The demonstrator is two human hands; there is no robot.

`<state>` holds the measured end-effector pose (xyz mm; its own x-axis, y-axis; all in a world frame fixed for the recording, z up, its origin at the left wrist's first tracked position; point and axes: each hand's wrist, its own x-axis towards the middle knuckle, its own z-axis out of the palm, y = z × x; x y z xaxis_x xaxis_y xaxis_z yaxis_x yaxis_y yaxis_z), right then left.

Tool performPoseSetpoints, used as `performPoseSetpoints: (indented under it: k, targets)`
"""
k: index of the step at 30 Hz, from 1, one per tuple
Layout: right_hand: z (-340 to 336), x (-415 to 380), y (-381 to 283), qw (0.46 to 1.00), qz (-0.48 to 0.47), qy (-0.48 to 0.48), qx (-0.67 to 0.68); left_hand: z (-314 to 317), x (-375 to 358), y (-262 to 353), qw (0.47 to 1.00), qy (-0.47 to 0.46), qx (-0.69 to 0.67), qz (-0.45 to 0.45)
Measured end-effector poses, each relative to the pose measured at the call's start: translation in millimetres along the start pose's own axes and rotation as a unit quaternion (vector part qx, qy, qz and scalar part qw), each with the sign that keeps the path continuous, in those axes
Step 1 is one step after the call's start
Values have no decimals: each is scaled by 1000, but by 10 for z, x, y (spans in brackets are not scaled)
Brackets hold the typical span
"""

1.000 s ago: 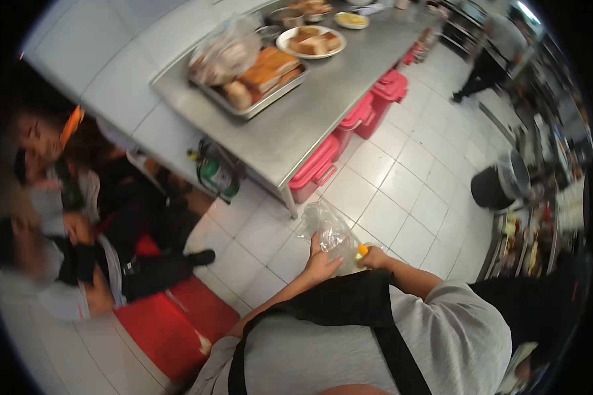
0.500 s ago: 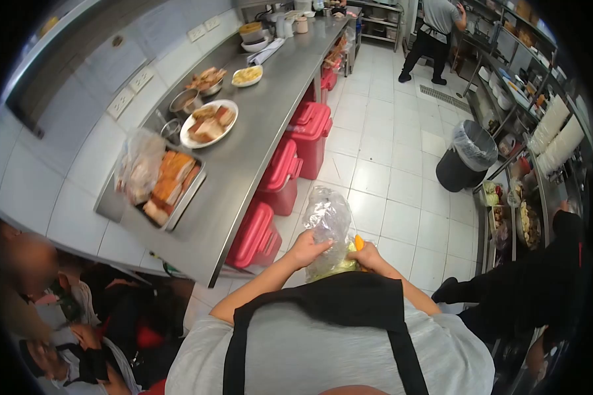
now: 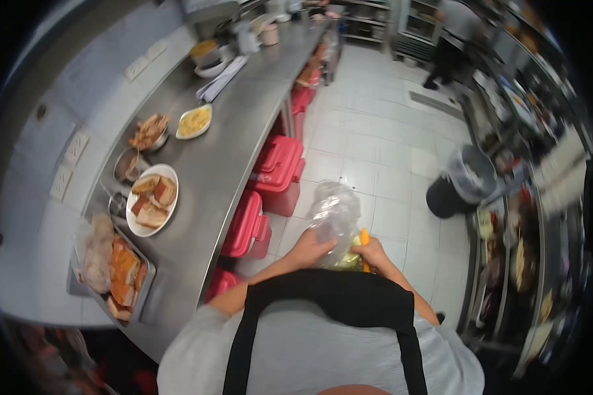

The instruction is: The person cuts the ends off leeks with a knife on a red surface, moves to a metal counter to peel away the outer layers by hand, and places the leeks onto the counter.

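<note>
A clear plastic bag [image 3: 336, 210] hangs in front of my apron, over the tiled floor. My left hand [image 3: 314, 249] is closed on the bag's left side. Pale green leafy food [image 3: 350, 259] shows at the bag's lower end, partly hidden by the apron's edge. My right hand [image 3: 371, 253] is closed at the bag's lower right. A slim orange object [image 3: 365, 236] sticks up from that hand; its kind is not clear. The lower parts of both hands' contents are hidden.
Left, a steel counter [image 3: 204, 171] bears a plate of meat chunks [image 3: 153, 221], a tray of roasted meat [image 3: 128, 270] and a yellow-food dish [image 3: 194, 122]. Red lidded bins [image 3: 280, 164] stand beneath. Right are a black trash bin [image 3: 443, 197] and shelves. A person [image 3: 451, 39] stands far back.
My view has shifted forward along the counter, and the counter items now sit lower and further left. Both hands keep their hold. The dark-clothed person at right has mostly left view.
</note>
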<state>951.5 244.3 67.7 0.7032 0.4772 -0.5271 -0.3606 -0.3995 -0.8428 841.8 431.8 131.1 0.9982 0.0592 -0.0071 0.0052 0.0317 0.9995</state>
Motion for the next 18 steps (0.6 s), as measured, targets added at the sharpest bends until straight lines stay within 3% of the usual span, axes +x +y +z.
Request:
performPoseSetpoints:
  k: [2,4,6,8,11,18]
  targets:
    - [-161,437,-376,1000,14,2,-5,-238,631,19,997,-54,39,47]
    - [-284,816,-703,999,11,17,27,-364,1202,116,993,-35,-9,116]
    - [-473,1183,-972,999,-4,27,44,-531,1807,179,971,-16,119,206]
    - [-705,1523,-1247,998,-18,45,45,-735,2301,511,977,-74,162,115]
    - [-1006,2022,-1699,996,-30,76,32,-888,3121,513,964,-30,183,191]
    - [-1841,3524,-2797,994,-44,84,46,-1427,5132,763,970,-17,78,231]
